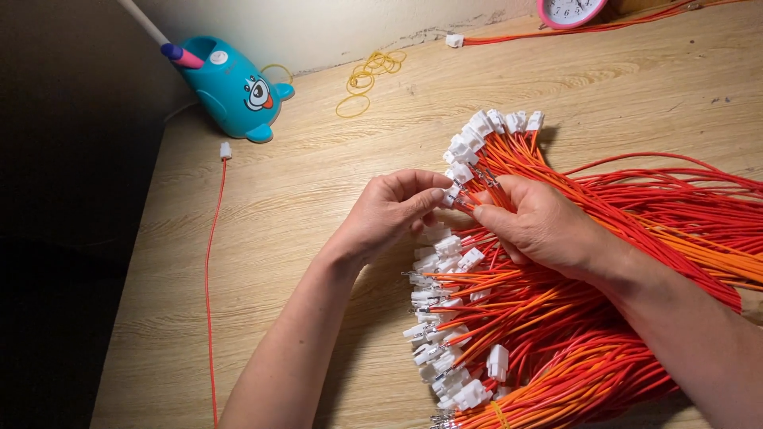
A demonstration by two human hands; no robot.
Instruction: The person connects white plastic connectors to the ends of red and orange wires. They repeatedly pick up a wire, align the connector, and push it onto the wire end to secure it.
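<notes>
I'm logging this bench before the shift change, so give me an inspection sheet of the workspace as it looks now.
Surface: light wooden table, lit from the upper left.
Job's things: large heap of red and orange wires tipped with white connectors.
Clutter: yellow rubber bands; blue animal-shaped holder with a pen; pink clock at the far edge.
Grippers: left hand and right hand pinch a connector between their fingertips.
Cables: single red wire lies apart on the left; another runs along the far edge.
Surroundings: pale wall behind; dark area left.
</notes>
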